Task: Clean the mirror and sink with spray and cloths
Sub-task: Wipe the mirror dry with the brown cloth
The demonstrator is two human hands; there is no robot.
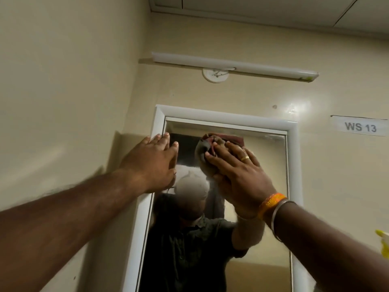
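Against the left edge of the mirror point(263, 186), the left hand point(153, 163) lies flat and open, fingers spread, grasping nothing; its fingertips point(166, 137) overlap the white frame point(160, 119) and the glass near the top left corner. Above the frame, a round white fitting point(215, 75) sits on the cream wall point(63, 81) just under a long tube light point(231, 65). To the right of the left hand, the cloth point(205, 152) is bunched against the upper part of the glass, grey with a reddish patch at its top. The right hand point(237, 175) presses it to the mirror with palm and extended fingers rather than a closed fist; how far the thumb curls under the cloth is hidden. A ring point(245, 158) shows on one finger, and an orange band point(271, 204) and a metal bangle point(279, 218) circle the wrist. Farther right, a label point(360, 126) reading "WS 13" is stuck on the wall. At the far right edge, something yellow point(384, 239) shows, possibly a spray bottle, too cropped to tell.
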